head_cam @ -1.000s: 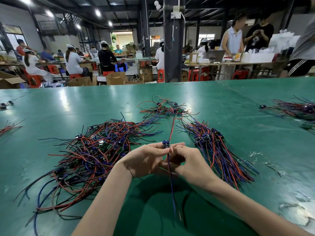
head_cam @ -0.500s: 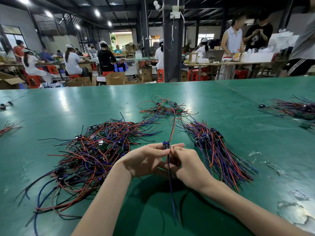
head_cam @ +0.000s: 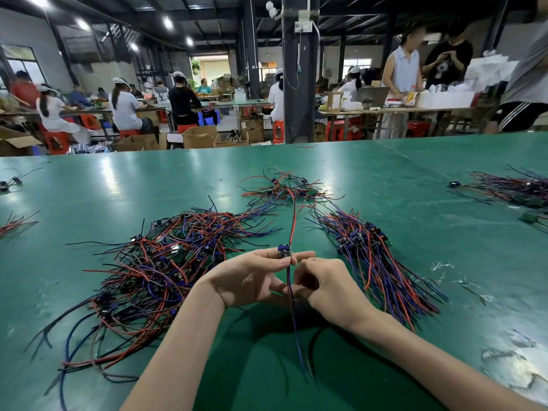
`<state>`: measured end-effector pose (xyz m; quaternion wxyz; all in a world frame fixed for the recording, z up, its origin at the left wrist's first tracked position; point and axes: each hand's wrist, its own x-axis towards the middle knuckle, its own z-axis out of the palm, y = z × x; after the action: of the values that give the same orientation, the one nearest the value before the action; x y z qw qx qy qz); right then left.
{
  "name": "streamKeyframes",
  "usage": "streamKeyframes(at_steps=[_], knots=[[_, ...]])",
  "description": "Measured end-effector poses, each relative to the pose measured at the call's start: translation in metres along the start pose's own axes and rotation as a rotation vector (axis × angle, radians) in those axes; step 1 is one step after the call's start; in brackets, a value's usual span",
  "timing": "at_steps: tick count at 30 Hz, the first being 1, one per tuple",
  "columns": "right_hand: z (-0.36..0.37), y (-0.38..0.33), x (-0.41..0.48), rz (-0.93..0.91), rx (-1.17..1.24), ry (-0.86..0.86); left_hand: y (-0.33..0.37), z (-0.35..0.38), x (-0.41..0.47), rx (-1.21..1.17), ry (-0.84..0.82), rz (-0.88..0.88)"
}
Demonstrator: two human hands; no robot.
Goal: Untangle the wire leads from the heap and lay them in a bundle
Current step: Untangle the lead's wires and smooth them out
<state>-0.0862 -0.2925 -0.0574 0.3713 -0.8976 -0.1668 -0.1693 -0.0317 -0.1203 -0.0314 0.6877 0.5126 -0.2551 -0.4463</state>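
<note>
A tangled heap of red, blue and black wire leads [head_cam: 154,271] spreads over the green table [head_cam: 385,188] left of my hands. A combed bundle of leads [head_cam: 376,262] lies to the right. My left hand [head_cam: 252,277] and my right hand [head_cam: 323,280] meet at the table's middle, both pinching one wire lead [head_cam: 292,310] with a small blue component at its top. Its red strand runs up and away to a small loose clump [head_cam: 284,189]; its blue strands hang down toward me between my forearms.
More wire piles lie at the far right [head_cam: 513,188] and far left edge [head_cam: 14,222]. Scraps of clear debris [head_cam: 462,280] dot the table right of the bundle. People sit and stand at benches beyond the table; a dark pillar [head_cam: 298,84] rises behind it.
My hands stay almost still on the same lead. The fingers have shifted slightly around the blue component. Heap and bundle lie as before.
</note>
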Motion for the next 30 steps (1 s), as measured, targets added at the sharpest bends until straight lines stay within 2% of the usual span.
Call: streamKeyframes(at_steps=[4, 7, 12, 14, 19, 21, 24, 26, 28, 30], knots=[[-0.0005, -0.0026, -0.0004, 0.025, 0.210, -0.100, -0.0042, -0.0027, 0.0005, 0.020, 0.030, 0.000], [-0.0015, -0.0054, 0.0016, 0.131, 0.364, -0.111, -0.0037, -0.0006, 0.0005, 0.001, 0.061, 0.023], [-0.0046, -0.0035, 0.0024, 0.183, 0.202, -0.032, -0.0004, 0.0020, -0.0017, 0.013, 0.032, 0.054], [-0.0048, -0.0028, 0.0020, 0.198, 0.208, -0.033, -0.0003, 0.0024, -0.0025, 0.013, 0.003, 0.061], [-0.0043, -0.0040, 0.0024, 0.294, 0.586, -0.128, -0.0025, 0.0020, -0.0008, -0.038, 0.027, 0.075], [-0.0055, -0.0038, 0.0033, 0.304, 0.554, -0.118, -0.0014, 0.0034, -0.0004, -0.034, 0.013, 0.068], [-0.0065, -0.0032, 0.0034, 0.291, 0.327, -0.051, -0.0010, 0.0027, -0.0009, 0.009, 0.036, 0.057], [-0.0070, -0.0026, 0.0032, 0.256, 0.265, 0.005, -0.0014, 0.0025, -0.0007, -0.011, 0.038, 0.061], [-0.0079, -0.0033, 0.0039, 0.239, 0.358, -0.018, -0.0012, 0.0030, -0.0007, -0.038, 0.050, 0.066], [-0.0068, -0.0035, 0.0043, 0.261, 0.572, -0.084, -0.0011, 0.0042, -0.0006, -0.029, 0.058, 0.071]])
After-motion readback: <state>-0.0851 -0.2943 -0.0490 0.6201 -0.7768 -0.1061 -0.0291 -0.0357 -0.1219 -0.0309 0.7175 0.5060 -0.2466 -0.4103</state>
